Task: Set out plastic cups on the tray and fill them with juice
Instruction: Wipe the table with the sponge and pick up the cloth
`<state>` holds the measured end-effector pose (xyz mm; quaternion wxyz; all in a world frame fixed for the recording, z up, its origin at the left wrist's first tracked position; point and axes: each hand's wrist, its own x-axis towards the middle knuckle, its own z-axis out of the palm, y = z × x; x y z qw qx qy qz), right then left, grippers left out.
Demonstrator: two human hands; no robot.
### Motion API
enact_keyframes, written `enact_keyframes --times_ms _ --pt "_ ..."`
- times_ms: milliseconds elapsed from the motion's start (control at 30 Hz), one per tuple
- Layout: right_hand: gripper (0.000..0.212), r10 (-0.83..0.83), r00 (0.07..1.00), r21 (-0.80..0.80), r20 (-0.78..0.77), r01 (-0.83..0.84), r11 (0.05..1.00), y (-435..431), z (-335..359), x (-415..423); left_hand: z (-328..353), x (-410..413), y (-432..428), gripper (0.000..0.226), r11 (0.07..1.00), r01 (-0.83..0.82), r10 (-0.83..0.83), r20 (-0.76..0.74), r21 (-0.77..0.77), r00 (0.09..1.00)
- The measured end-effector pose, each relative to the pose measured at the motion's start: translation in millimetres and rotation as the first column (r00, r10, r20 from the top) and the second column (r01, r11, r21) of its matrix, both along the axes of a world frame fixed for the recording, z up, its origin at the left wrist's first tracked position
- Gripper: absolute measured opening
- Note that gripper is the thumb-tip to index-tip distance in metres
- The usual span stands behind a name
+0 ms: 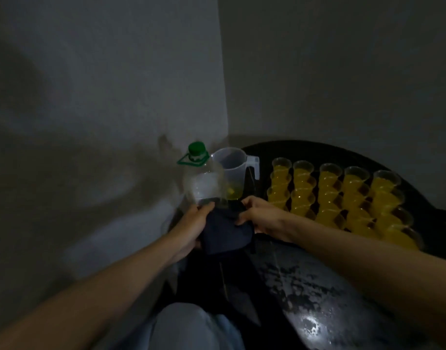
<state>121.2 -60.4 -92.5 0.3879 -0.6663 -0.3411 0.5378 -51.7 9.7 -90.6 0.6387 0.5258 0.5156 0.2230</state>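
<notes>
- The left hand (191,224) grips a dark cloth (224,232) from the left side, with the fingers curled over its upper edge and the thumb underneath.
- The right hand (258,214) holds the same cloth from the right, its fingers bent round the top corner.
- The cloth hangs bunched between both hands, just in front of the bottle and the jug.
- The plastic cups (328,188) stand packed in five rows on the dark tray (330,152), to the right of the hands. Every cup that shows is full of orange juice (356,195).
- A clear jug (230,168) stands upright at the left end of the tray area, its handle turned right, with only a little yellow juice at its bottom.
- A clear bottle (198,173) with a green cap stands just left of the jug, touching or nearly touching it, close to the wall (103,97) corner.
- The table (305,286) has a dark, glossy, speckled top.
- The light is dim, so the line between tray and table is hard to make out.
- A knee (189,327) in pale trousers shows at the bottom.
</notes>
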Motion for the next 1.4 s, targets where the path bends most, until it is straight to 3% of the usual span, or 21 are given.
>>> enact_keyframes --times_ms 67,167,300,433,600,767,833,933,1000,1100,1167,1300,1400 --pt "0.038 -0.041 0.999 -0.028 0.032 0.042 0.999 2 -26 -3 -21 -6 -1 0.005 0.997 0.007 -0.008 -0.013 -0.074 1.0" --pt "0.039 -0.101 0.993 -0.017 0.068 0.102 0.995 7 -60 -10 -55 -15 6 0.02 1.0 0.023 -0.025 -0.11 -0.017 0.994" --pt "0.041 -0.079 0.974 -0.001 0.213 0.081 0.997 11 -105 -18 -94 -24 14 0.022 0.983 0.144 -0.112 -0.255 0.112 0.96" --pt "0.042 -0.099 0.953 -0.041 0.287 0.115 0.992 9 -132 -27 -130 -30 21 0.019 0.97 0.144 -0.054 -0.397 0.199 0.916" --pt "0.047 -0.098 0.884 0.005 0.458 0.108 0.994 2 -150 -39 -152 -32 20 0.03 0.934 0.161 -0.009 -0.429 0.32 0.903" --pt "0.061 -0.144 0.818 0.091 0.557 0.113 0.989 0 -149 -48 -152 -32 17 0.037 0.835 0.221 0.047 -0.464 0.504 0.884" --pt "0.063 -0.114 0.715 0.063 0.69 0.098 0.993 -3 -145 -50 -149 -32 16 0.034 0.737 0.327 0.094 -0.569 0.592 0.817" --pt "0.049 -0.105 0.408 0.125 0.907 -0.022 0.992 -5 -145 -52 -150 -32 11 0.032 0.466 0.562 0.099 -0.671 0.684 0.735" --pt "0.047 -0.071 0.289 0.122 0.955 -0.164 0.979 -4 -150 -54 -156 -30 7 0.052 0.35 0.685 0.046 -0.742 0.639 0.669" --pt "0.068 0.179 0.184 -0.107 0.967 -0.344 0.933 -10 -170 -60 -167 -29 0 0.076 0.312 0.839 -0.108 -0.861 0.445 0.497" --pt "0.07 0.228 0.182 -0.148 0.957 -0.368 0.918 -15 -181 -60 -177 -33 -1 0.082 0.316 0.891 -0.181 -0.901 0.325 0.393" --pt "0.07 0.26 0.182 -0.185 0.948 -0.347 0.919 -11 -185 -59 -180 -36 5 0.075 0.29 0.917 -0.165 -0.93 0.274 0.329" --pt "0.071 0.273 0.198 -0.192 0.941 -0.351 0.917 -8 -183 -59 -174 -31 6 0.082 0.309 0.915 -0.163 -0.934 0.258 0.319"
